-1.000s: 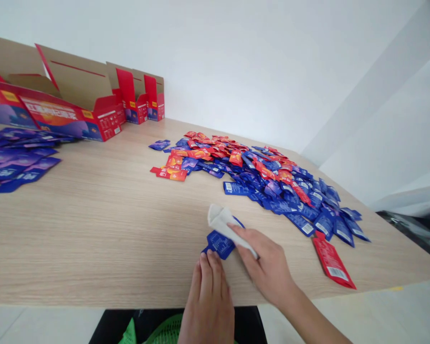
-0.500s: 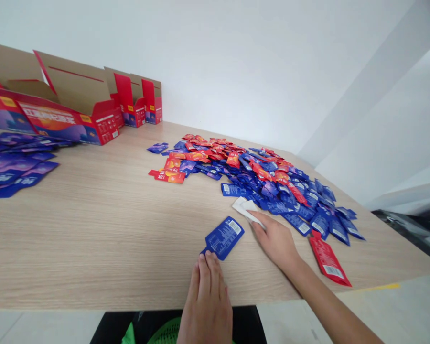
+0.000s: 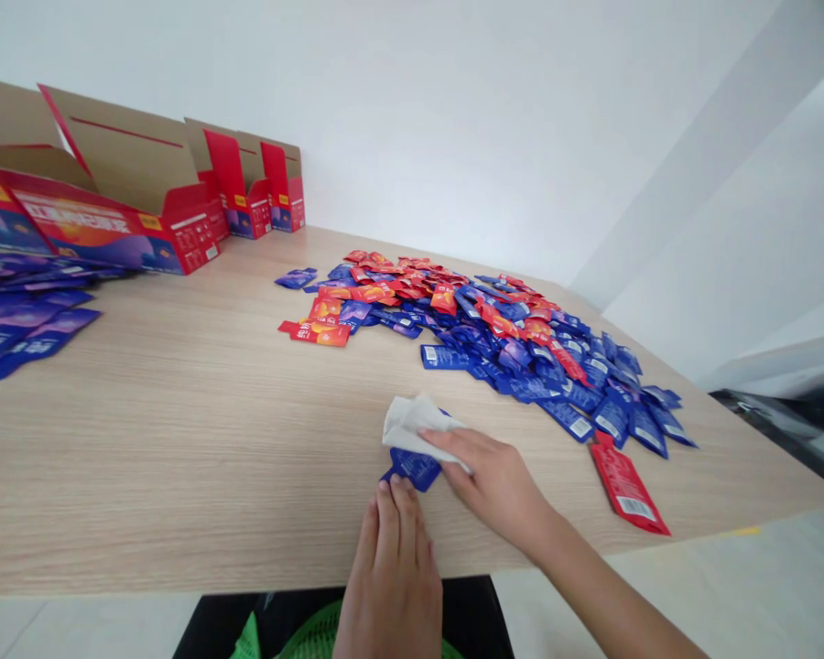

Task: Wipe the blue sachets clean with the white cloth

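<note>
A blue sachet point(image 3: 414, 468) lies flat near the front edge of the wooden table point(image 3: 178, 430). My left hand point(image 3: 393, 567) rests with straight, closed-together fingers, its fingertips pressing on the sachet's near end. My right hand point(image 3: 498, 485) lies flat on a folded white cloth point(image 3: 413, 424), pressing it onto the sachet so that most of the sachet is covered.
A large heap of blue and red sachets point(image 3: 515, 352) spreads over the right half of the table, with one red sachet point(image 3: 624, 485) apart near the front edge. Blue sachets point(image 3: 20, 316) lie at the far left. Open red cartons point(image 3: 110, 201) stand along the back wall. A green basket point(image 3: 316, 636) shows below the table.
My right hand with the white cloth went right off the blue sachet toward the heap, then came back left onto it. My left hand stayed on the sachet's near end.
</note>
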### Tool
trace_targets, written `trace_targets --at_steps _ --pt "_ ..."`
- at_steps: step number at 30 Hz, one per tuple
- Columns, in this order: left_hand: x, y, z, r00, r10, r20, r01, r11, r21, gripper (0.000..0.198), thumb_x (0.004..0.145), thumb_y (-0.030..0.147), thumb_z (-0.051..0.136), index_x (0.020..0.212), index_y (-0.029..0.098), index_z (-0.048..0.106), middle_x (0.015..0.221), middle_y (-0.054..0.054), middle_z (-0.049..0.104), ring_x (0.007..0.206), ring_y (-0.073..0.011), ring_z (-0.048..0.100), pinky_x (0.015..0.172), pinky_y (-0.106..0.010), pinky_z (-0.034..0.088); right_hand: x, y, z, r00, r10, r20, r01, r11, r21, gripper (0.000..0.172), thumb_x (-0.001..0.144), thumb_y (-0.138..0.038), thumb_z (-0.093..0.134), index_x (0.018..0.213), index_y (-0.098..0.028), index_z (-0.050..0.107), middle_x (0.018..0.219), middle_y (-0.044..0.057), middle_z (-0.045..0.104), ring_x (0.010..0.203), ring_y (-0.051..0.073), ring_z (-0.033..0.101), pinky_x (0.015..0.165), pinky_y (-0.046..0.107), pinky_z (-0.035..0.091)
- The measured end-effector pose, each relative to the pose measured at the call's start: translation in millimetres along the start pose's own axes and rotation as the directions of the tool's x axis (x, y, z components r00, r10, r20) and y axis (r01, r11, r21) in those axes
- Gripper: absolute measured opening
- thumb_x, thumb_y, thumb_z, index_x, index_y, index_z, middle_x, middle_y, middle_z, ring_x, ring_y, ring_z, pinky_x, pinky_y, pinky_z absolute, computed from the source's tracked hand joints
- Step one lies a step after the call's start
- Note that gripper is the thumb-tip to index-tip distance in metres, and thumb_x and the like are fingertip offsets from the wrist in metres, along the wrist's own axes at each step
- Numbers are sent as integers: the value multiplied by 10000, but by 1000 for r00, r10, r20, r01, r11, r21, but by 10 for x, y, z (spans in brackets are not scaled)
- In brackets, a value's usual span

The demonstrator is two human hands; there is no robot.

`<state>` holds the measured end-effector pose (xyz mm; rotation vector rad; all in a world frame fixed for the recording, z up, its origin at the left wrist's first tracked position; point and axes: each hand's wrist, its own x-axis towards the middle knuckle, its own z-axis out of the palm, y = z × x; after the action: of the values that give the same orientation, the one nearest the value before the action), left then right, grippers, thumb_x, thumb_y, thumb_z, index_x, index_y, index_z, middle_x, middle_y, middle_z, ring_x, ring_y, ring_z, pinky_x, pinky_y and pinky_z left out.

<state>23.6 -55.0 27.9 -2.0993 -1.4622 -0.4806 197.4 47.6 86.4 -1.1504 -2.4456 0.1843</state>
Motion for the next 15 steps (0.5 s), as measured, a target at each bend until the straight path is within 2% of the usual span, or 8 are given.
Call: trace_targets --at_steps 2,5,7,9,11,12,14,15 --pt "-9 2 22 1000 6 -22 -5 1000 8 515 960 328 488 1325 13 671 1394 -211 674 1309 -311 590 1105 -409 467 20 236 -38 991 126 -40 -127 992 -23 406 1016 -181 523 1370 -268 701 1309 56 769 1170 227 740 1014 377 592" --pt "-23 13 63 1000 5 -27 -4 1000 25 525 960 342 494 1323 6 670 1381 -210 683 1299 -314 601 1114 -416 464 10 473 -112 964 247 -102 -255 964 -79 384 1017 -215 513 1338 -244 721 1323 71 766 1190 271 741 1024 442 596" --pt "-22 22 82 1000 -3 -28 4 999 36 524 962 352 492 1320 16 675 1376 -200 689 1294 -309 605 1110 -414 468 -19 483 -143 947 286 -146 -300 950 -86 384 1039 -246 493 1359 -242 705 1321 82 765 1186 290 743 1008 473 603" --pt "-13 26 88 999 -8 -34 9 999 45 516 963 357 491 1314 31 683 1370 -185 696 1288 -305 609 1099 -407 472 -57 361 -144 933 297 -203 -309 951 -27 376 1062 -278 486 1381 -255 684 1350 74 751 1219 282 727 1024 460 596" --pt "-1 26 80 999 -6 -42 8 999 46 513 962 356 485 1299 28 691 1361 -184 701 1281 -311 612 1092 -408 473 -92 144 -121 941 239 -240 -229 971 68 364 1077 -281 485 1390 -260 670 1357 69 747 1225 254 720 1029 412 590" --pt "3 24 71 999 -3 -41 5 999 42 511 961 356 479 1288 30 697 1351 -185 705 1275 -316 614 1091 -413 473 -103 23 -104 960 172 -223 -154 983 96 366 1078 -270 487 1400 -259 661 1329 74 758 1188 242 731 1002 387 598" --pt "8 19 48 1000 1 -24 -1 1000 24 491 961 360 470 1248 54 725 1301 -172 728 1242 -320 630 1086 -428 477 -106 -185 -63 994 -33 -106 42 996 83 388 1072 -233 484 1424 -249 645 1180 84 794 1034 229 756 888 353 622" --pt "8 16 35 1000 5 -15 -4 1000 16 479 960 363 469 1227 69 738 1267 -163 741 1219 -320 640 1082 -434 481 -96 -252 -43 992 -124 -29 126 990 58 404 1065 -216 482 1438 -239 636 1095 85 798 957 229 753 833 348 625"
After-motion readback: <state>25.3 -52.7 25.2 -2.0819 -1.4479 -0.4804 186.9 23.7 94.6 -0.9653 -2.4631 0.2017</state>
